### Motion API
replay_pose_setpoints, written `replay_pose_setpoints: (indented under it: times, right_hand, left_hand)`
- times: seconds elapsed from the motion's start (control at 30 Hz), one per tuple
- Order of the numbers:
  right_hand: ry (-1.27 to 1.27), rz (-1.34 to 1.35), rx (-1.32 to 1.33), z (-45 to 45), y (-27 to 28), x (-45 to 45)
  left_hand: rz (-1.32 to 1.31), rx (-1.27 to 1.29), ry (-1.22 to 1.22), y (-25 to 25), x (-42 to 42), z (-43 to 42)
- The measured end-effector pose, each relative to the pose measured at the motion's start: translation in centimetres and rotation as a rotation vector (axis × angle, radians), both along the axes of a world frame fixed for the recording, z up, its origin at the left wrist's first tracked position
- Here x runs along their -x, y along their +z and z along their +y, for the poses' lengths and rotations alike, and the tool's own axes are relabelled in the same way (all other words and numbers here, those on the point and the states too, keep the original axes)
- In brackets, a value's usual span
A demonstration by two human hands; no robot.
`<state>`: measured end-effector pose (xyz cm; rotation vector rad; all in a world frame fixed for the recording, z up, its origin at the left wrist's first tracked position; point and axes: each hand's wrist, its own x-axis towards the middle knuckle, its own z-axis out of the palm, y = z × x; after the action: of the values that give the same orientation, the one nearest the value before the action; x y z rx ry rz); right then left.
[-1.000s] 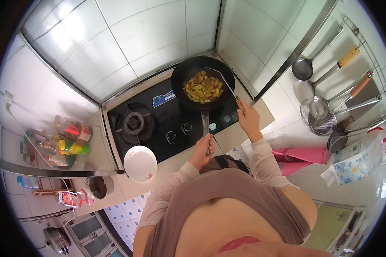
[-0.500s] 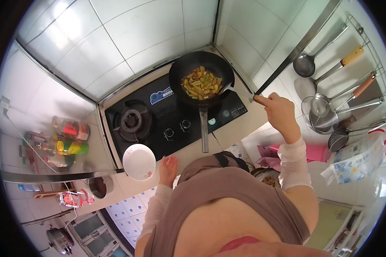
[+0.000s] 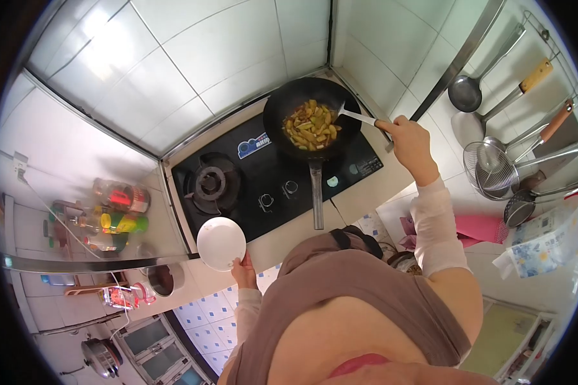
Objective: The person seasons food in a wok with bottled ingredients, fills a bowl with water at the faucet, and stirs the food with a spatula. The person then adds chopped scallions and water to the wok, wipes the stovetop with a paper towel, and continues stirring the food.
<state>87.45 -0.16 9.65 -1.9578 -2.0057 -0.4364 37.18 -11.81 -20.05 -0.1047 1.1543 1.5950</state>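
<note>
My right hand (image 3: pixel 412 149) grips the wooden handle of a metal spatula (image 3: pixel 361 117). Its blade touches the right inner side of a black wok (image 3: pixel 282 106). Cut yellow-green vegetable pieces (image 3: pixel 313 127) lie in the bottom of the wok, which stands on the right burner with its long metal handle pointing toward me. My left hand (image 3: pixel 244 272) has its fingers closed on the near right rim of a white plate (image 3: pixel 220 244) at the front edge of the stove. No food shows on the plate.
The black gas stove (image 3: pixel 250 186) has a bare left burner (image 3: pixel 210 183). Several bottles (image 3: pixel 123 221) stand behind glass at left, near a pot (image 3: pixel 166 280). Ladles and a wire strainer (image 3: pixel 488 168) hang on the right wall, above a tissue pack (image 3: pixel 536 240).
My left hand has gone from open beside the plate to holding its rim. The spatula blade has moved up along the wok's right side. The whole view has shifted slightly.
</note>
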Motion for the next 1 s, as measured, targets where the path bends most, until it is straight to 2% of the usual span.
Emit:
replay_pose_setpoints:
  times: [0.17,0.23,0.37,0.53,0.7,1.0]
  right_hand:
    - [-0.09,0.232,0.006,-1.1,-1.9,-0.1]
    - [-0.133,0.348,0.009,-0.6,-5.2,0.6]
    - [-0.105,0.404,0.016,-0.1,-11.2,2.7]
    - [0.003,0.413,-0.077,-2.2,-11.2,4.2]
    - [0.071,0.406,-0.165,-3.8,-10.8,3.5]
    - [0.064,0.338,-0.206,-4.9,-12.0,2.2]
  left_hand:
    - [0.174,-0.028,-0.099,4.3,0.0,-0.2]
    - [0.205,-0.07,-0.195,7.8,0.0,0.6]
    - [0.279,-0.094,-0.335,12.3,-0.6,3.6]
    - [0.385,-0.206,-0.606,17.7,-3.9,9.6]
    - [0.417,-0.296,-0.8,20.1,-9.4,17.5]
    - [0.756,-0.286,-1.132,21.4,-19.6,30.3]
